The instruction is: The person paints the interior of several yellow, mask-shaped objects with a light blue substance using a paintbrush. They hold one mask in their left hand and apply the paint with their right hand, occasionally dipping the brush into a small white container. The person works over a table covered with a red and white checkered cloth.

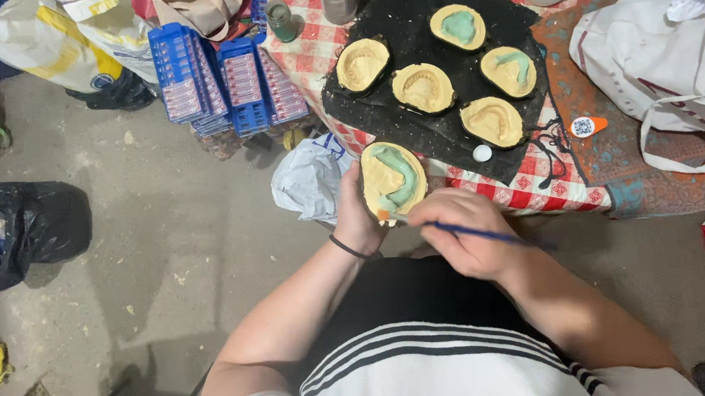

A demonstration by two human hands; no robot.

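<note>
My left hand [356, 219] cups dental mould [393, 180], tilted toward me; right hand [464, 231] pinches blue tool [481, 234] at 3 o'clock. Brace wrists, short light strokes along green impression.

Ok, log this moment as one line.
left hand: holds mould | right hand: holds brush | table: five moulds

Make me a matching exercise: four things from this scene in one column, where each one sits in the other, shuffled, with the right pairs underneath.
Things:
1. thin blue-handled tool
2. yellow oval mould with green filling
3. stack of blue plastic trays
4. small white ball

Places:
A. on the black mat, near its front edge
B. in the left hand
C. in the right hand
D. beside the table with the red checked cloth, at its left edge

Pairs: 1-C, 2-B, 3-D, 4-A
</note>
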